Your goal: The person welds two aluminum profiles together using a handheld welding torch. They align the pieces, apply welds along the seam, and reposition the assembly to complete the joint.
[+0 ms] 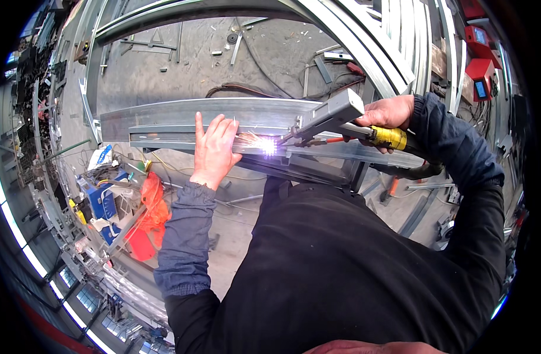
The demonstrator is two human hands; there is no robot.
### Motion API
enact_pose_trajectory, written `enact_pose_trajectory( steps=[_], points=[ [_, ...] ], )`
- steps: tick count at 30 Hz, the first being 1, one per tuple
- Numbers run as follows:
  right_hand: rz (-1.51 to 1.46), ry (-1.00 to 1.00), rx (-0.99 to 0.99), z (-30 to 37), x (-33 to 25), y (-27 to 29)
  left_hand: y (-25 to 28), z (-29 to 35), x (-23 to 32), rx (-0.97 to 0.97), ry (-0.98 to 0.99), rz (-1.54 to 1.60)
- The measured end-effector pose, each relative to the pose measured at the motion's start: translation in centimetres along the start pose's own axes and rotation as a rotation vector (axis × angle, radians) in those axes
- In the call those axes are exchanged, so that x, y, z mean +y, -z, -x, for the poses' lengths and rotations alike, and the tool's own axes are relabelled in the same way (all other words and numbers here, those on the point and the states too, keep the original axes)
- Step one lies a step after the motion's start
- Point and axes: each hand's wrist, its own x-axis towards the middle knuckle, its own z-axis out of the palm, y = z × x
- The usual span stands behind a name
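My right hand (389,115) is wrapped round the handle of a welding torch with a grey boxy body (332,114) and a yellow-wrapped section (389,137). The torch's nozzle points left, down at the steel. At its tip a bright white-violet glare (269,146) throws orange sparks and hides the spot beneath. Just left of the sparks, my left hand (214,147) lies on a narrow steel profile (164,135), fingers stretched and apart, the thumb towards the glare. The narrow profile sits along a wider steel beam (158,115) that runs across in front of me.
Long steel profiles (406,41) are stacked at the far right, near red machines (480,76). A blue machine (100,199) and an orange cloth (154,203) lie at left. Cables (258,62) and offcuts are scattered over the concrete floor; a dark hose (415,171) hangs under my right forearm.
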Motion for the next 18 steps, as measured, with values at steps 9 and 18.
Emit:
enact_pose_trajectory(
  steps=[9, 18],
  points=[
    [-0.018, 0.003, -0.034, -0.19, 0.21, 0.01, 0.04, 0.00, -0.30, 0.016, 0.003, 0.051],
    [-0.033, -0.004, 0.011, 0.10, 0.46, -0.24, -0.24, -0.04, -0.72, 0.034, -0.003, 0.079]
  ],
)
